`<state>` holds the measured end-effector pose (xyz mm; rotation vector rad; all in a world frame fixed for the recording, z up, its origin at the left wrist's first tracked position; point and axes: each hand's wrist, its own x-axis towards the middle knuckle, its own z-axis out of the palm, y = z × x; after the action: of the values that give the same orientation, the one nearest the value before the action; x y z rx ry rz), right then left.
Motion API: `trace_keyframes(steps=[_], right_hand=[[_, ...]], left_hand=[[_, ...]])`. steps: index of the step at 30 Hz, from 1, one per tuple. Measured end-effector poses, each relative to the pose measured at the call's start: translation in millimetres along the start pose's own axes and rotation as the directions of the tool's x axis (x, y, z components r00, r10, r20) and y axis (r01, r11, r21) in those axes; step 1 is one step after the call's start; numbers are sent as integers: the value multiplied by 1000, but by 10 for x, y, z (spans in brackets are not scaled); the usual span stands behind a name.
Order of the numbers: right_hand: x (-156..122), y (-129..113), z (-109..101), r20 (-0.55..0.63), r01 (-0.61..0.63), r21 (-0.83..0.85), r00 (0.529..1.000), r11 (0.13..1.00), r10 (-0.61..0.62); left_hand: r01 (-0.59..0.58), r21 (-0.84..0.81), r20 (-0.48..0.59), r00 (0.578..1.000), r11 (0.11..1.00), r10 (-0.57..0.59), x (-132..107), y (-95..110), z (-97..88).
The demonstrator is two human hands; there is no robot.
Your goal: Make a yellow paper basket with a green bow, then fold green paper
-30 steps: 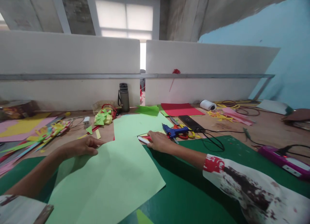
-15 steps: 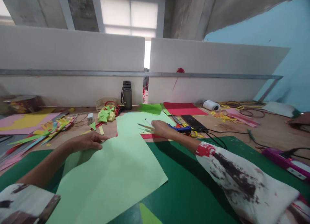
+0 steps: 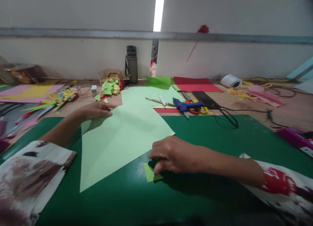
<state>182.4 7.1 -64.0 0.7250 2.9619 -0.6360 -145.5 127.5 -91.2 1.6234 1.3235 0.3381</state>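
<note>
A large light green sheet of paper point(image 3: 122, 131) lies in front of me, one corner pointing towards me. My left hand point(image 3: 97, 110) grips its upper left edge, thumb on top and some fingers hidden. My right hand point(image 3: 173, 154) is just beyond the sheet's right corner, fingers bent and thumb apart, with nothing visible between them. Beneath its fingertips is a small yellow-green paper piece point(image 3: 149, 174), partly covered by the thumb; whether they touch I cannot tell. A pencil point(image 3: 156, 100) and a white pen point(image 3: 161, 100) rest on another light green sheet farther back.
A green mat point(image 3: 207, 193) covers the near table. Behind it lie a blue glue gun point(image 3: 187, 105), scissors with yellow handles point(image 3: 206, 110), a black phone point(image 3: 205, 99) and red paper point(image 3: 198, 84). A dark bottle point(image 3: 132, 64) stands at the back. Paper flowers point(image 3: 61, 99) lie left.
My right hand has left the pencil and pen and come towards me, over the small green piece. The view has tilted down. My left hand stays on the sheet's edge.
</note>
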Motion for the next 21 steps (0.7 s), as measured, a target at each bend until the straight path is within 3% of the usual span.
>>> trace_keyframes(steps=[5,9,10,12,14,16,19,21], right_hand=[[-25,-124,131,83,101,-189,993,977,-87],[1,-138,183,110,172,-305,983,937,-145],[8,-105,175,72,146,-303,989,942,-130],[23,34,102,-95,-16,-272,995,962,-10],[31,264,-49,-352,-335,-170,899,927,261],[29,534,-217,-487,-492,-97,782,865,390],[12,854,-333,-571,-599,38,644,800,509],[1,962,-284,-542,-589,119,636,800,549]], left_hand=[[-12,-33,-53,999,999,10,-13,46,22],[-28,-173,10,999,985,30,-15,20,23],[-30,-189,26,999,982,36,-14,8,22],[-37,-201,48,998,979,47,-13,-16,25],[-31,-211,73,996,977,48,-14,-29,33],[-27,-219,98,994,975,50,-17,-25,49],[-41,-177,126,990,983,64,-15,27,95],[-62,-105,147,986,993,77,-13,97,145]])
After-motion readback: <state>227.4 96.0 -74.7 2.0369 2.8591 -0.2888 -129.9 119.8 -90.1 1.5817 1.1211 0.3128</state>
